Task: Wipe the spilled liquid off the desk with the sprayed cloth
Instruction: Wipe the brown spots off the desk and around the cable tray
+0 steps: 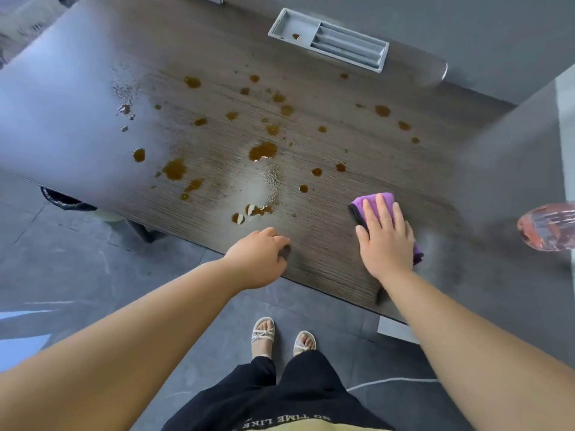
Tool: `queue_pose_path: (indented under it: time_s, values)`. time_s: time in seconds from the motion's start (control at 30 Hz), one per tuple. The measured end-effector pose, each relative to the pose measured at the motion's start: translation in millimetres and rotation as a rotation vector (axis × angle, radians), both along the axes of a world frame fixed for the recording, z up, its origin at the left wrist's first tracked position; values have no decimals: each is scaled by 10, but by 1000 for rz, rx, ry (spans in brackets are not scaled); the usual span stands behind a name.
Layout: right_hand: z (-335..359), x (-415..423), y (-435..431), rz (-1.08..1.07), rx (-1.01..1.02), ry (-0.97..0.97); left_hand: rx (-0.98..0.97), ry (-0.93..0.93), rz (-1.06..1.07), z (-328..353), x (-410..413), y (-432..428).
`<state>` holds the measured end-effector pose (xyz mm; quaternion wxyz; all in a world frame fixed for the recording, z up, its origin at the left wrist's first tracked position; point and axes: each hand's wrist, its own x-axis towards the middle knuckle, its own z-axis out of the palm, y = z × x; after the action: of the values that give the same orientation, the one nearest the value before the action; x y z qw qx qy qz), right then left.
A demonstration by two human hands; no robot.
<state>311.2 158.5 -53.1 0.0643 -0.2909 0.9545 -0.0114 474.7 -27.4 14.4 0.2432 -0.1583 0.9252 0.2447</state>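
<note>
An office: dark wood-grain desk point(342, 126) with a grey cable tray point(328, 39).

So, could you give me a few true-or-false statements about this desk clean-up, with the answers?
1. The right hand lies flat on the purple cloth. True.
2. The brown spill is all wiped away. False: many brown drops dot the desk.
3. The left hand holds the cloth. False: it rests near the desk's front edge and holds nothing.
4. One brown drop sits inside the grey recessed tray. True.
</note>
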Motion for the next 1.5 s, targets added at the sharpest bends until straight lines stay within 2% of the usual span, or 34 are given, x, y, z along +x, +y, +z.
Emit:
queue_pose_path:
  time_s: [0.03, 0.07, 0.1, 0.2, 0.27, 0.33, 0.43, 0.5, 0.53, 0.67, 0.7, 0.77, 0.87, 0.9, 0.93, 0.97, 1.07, 1.13, 1.2, 1.3, 1.37, 1.4, 1.5]
  values:
    - [7, 106, -150, -90, 10, -5, 6, -3, -3, 11, -32, -17]
    - [20, 231, -259, -86, 27, -14, 6, -7, -9, 10, -59, -26]
    - [31, 345, -322, 10, 17, -6, -7, 0, -22, 8, -99, -52]
    - [1, 413, -104, 490, 27, 27, -60, 11, -61, -19, -194, -75]
    - [-11, 152, 118, 617, 98, 20, -53, 13, -86, -22, -245, -72]
    - [26, -61, 172, 430, 82, 22, -36, 21, -108, -29, -296, -64]
    - [26, -22, -143, -48, 31, -45, -60, 17, -116, -65, -317, -41]
    - [56, 165, -400, -147, 34, -73, -97, 16, -130, -77, -315, -18]
    - [66, 264, -446, -72, 20, -75, -110, 10, -139, -74, -308, -11]
    - [16, 148, -4, 518, 46, -38, -109, -32, -155, -66, -282, -3]
    - [22, 8, 109, 560, 58, -44, -101, -37, -158, -56, -280, -6]
    - [45, -279, 150, 431, 37, -35, -79, -49, -156, -37, -304, -23]
    - [62, -427, -251, -32, 61, -96, -38, -49, -115, -34, -346, -87]
    - [84, -372, -431, -131, 49, -90, -29, -49, -104, -41, -348, -101]
    - [103, -296, -566, -136, 54, -94, -28, -49, -96, -51, -344, -99]
    - [88, -205, -634, -43, 55, -93, -34, -46, -91, -61, -340, -92]
    - [30, -146, -361, 479, 43, -64, -44, -27, -79, -76, -329, -56]
    - [31, -423, -134, 658, 59, -76, -46, -15, -65, -78, -329, -48]
    - [16, -721, -83, 519, 56, -40, -39, -18, -55, -70, -332, -52]
    - [23, -888, -478, 84, 61, -55, -34, -31, -53, -80, -347, -50]
    - [78, -738, -757, -23, 60, -36, -39, -38, -53, -76, -368, -54]
    - [84, -635, -816, 54, 62, -40, -40, -41, -45, -76, -372, -56]
    - [24, -469, -582, 538, 59, -52, -35, -43, -42, -80, -364, -65]
